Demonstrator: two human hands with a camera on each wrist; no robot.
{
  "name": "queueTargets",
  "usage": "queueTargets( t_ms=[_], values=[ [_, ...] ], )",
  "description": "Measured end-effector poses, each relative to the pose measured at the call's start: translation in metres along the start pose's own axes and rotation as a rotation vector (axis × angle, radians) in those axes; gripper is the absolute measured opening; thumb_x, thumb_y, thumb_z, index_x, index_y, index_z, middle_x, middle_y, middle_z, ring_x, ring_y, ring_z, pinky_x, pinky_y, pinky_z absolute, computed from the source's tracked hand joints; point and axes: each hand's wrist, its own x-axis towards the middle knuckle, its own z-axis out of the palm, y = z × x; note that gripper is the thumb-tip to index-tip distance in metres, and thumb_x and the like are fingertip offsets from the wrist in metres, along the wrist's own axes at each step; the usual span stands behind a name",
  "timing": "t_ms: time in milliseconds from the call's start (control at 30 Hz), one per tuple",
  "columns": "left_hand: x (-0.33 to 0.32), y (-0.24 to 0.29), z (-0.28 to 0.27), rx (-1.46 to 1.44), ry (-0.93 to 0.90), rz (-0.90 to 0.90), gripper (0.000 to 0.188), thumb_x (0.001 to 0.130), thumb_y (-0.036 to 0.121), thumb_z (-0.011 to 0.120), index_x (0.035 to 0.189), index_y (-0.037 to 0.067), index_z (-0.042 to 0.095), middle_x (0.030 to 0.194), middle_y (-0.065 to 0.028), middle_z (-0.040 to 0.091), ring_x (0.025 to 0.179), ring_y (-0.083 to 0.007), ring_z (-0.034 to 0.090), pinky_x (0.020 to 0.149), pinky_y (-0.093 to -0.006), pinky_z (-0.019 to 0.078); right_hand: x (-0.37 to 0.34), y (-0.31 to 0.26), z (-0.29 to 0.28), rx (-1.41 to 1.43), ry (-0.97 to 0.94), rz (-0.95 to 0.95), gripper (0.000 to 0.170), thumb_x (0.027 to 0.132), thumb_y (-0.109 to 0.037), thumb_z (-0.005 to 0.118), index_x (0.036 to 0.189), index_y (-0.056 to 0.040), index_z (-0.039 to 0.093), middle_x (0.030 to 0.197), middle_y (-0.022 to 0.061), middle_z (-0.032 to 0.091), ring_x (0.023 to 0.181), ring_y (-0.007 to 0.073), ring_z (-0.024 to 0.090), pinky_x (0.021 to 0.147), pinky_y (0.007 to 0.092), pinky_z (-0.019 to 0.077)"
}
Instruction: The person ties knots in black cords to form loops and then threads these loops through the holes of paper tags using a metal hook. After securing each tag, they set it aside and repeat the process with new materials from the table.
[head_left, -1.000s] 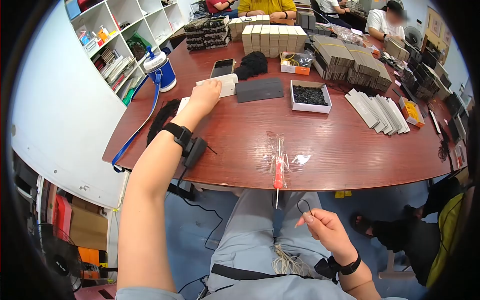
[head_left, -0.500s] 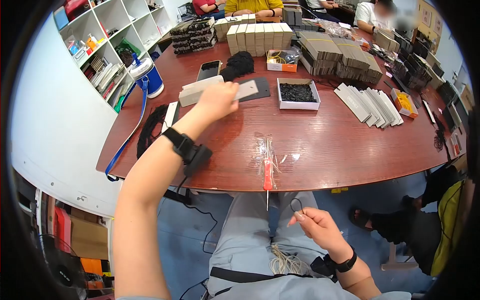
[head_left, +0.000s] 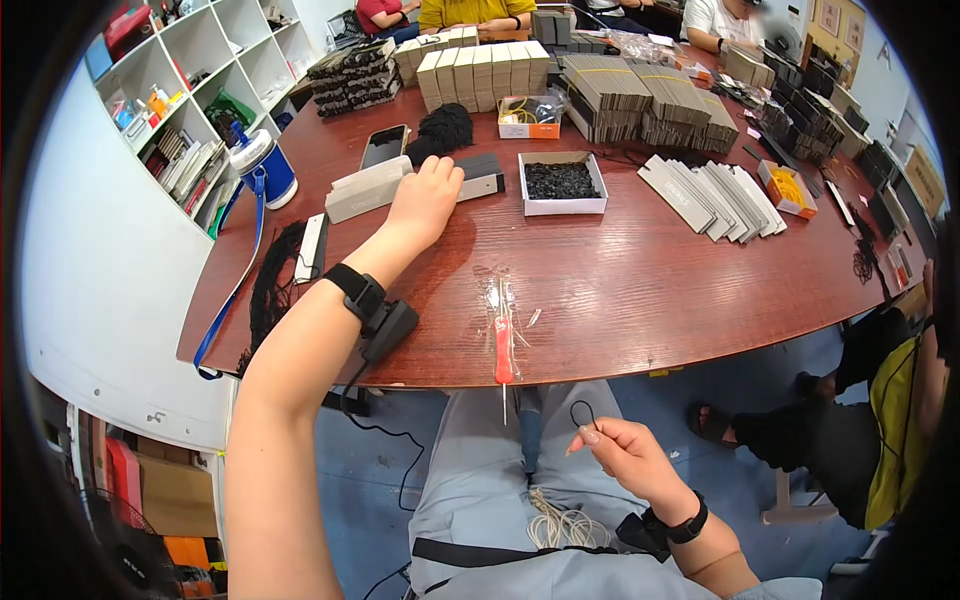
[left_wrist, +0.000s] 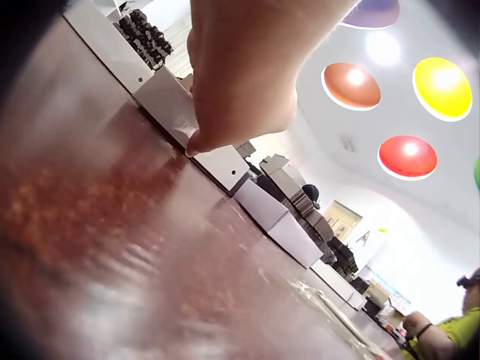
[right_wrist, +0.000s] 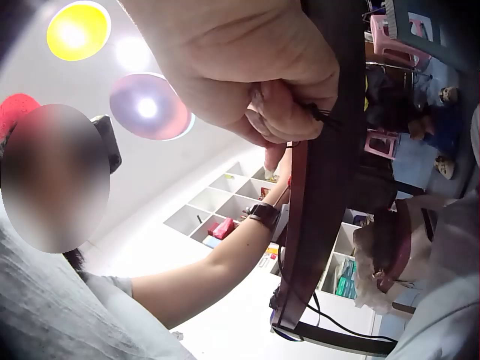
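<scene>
Head view, near to far. Over the lap, short of the near edge of the table (head_left: 610, 290), the right hand (head_left: 628, 458) has thumb and forefinger closed in a pinch on a loop of black cord (head_left: 582, 408), which stands up from the fingertips. A red-handled tool (head_left: 502, 350) lies at the middle of the near edge, its thin metal end projecting past it; reddish wood extends on both sides and beyond, as far as the white box (head_left: 562, 205). The left forearm crosses the near edge toward the left. The left hand (head_left: 425, 203) is mostly closed, fingers bent down around a pale card (left_wrist: 223, 166), the thumb on its front face; a hole marks the card's end. Just left of this hand sits a grey card stack (head_left: 362, 198). Nearer the left edge lie a white strip (head_left: 311, 248) and black strands (head_left: 268, 290); a blue-and-white jug (head_left: 265, 172) stands by that edge. The white box holds black pieces; fanned grey cards (head_left: 715, 200) lie toward the right edge. Behind the grey stack are a phone (head_left: 385, 147) and a black tuft (head_left: 442, 130). Banded bundles (head_left: 645, 98) and pale block rows (head_left: 482, 77) line the far side, where people sit. White shelving (head_left: 200, 50) rises at left; the floor (head_left: 385, 465) is blue.
</scene>
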Motion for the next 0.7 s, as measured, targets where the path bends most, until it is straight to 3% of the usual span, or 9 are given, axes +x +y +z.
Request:
queueTargets(
  t_ms=[100, 300, 400, 633, 700],
  values=[
    [0.0, 0.0, 0.001, 0.066, 0.061, 0.055, 0.016, 0.061, 0.007, 0.056, 0.074, 0.007, 0.048, 0.077, -0.0037, 0.046, 0.078, -0.0168, 0.048, 0.057, -0.026, 0.0441, 0.002, 0.0, 0.002, 0.025, -0.008, -0.017, 0.022, 0.086, -0.017, 0.044, 0.081, -0.0001, 0.058, 0.072, 0.0007, 0.056, 0.069, 0.0047, 0.045, 0.064, 0.0193, 0.037],
    [-0.005, -0.001, 0.003, 0.053, 0.0, 0.099, 0.008, 0.062, 0.007, 0.054, 0.068, 0.007, 0.051, 0.075, -0.0036, 0.048, 0.077, -0.0173, 0.048, 0.056, -0.0258, 0.0438, 0.003, 0.001, 0.003, 0.033, -0.021, -0.034, 0.023, 0.086, -0.018, 0.044, 0.08, 0.0001, 0.057, 0.073, 0.0007, 0.056, 0.069, 0.0045, 0.045, 0.064, 0.0193, 0.0371],
    [-0.008, -0.003, 0.007, 0.03, -0.064, 0.084, 0.008, 0.067, 0.014, 0.056, 0.066, 0.007, 0.052, 0.071, -0.0034, 0.048, 0.077, -0.0193, 0.048, 0.057, -0.0294, 0.043, 0.003, 0.002, 0.002, 0.021, -0.029, -0.026, 0.023, 0.086, -0.018, 0.044, 0.08, 0.0003, 0.057, 0.072, 0.0005, 0.056, 0.068, 0.0046, 0.044, 0.064, 0.0194, 0.037],
    [-0.007, -0.003, 0.003, -0.111, -0.079, 0.073, 0.008, 0.071, 0.013, 0.055, 0.069, 0.005, 0.054, 0.073, -0.0048, 0.052, 0.077, -0.0205, 0.049, 0.059, -0.0307, 0.0433, 0.003, -0.001, 0.005, 0.036, -0.018, -0.032, 0.024, 0.086, -0.018, 0.044, 0.08, 0.0001, 0.057, 0.071, -0.0005, 0.054, 0.067, 0.0044, 0.043, 0.062, 0.019, 0.036],
    [-0.009, -0.005, -0.005, -0.249, 0.05, 0.014, 0.008, 0.072, 0.011, 0.053, 0.069, 0.004, 0.052, 0.073, -0.0065, 0.051, 0.078, -0.023, 0.049, 0.061, -0.0312, 0.0434, 0.002, -0.001, 0.005, 0.017, -0.01, -0.03, 0.023, 0.086, -0.018, 0.043, 0.08, -0.0001, 0.057, 0.069, -0.0011, 0.053, 0.065, 0.0041, 0.042, 0.06, 0.0188, 0.0353]
  ],
)
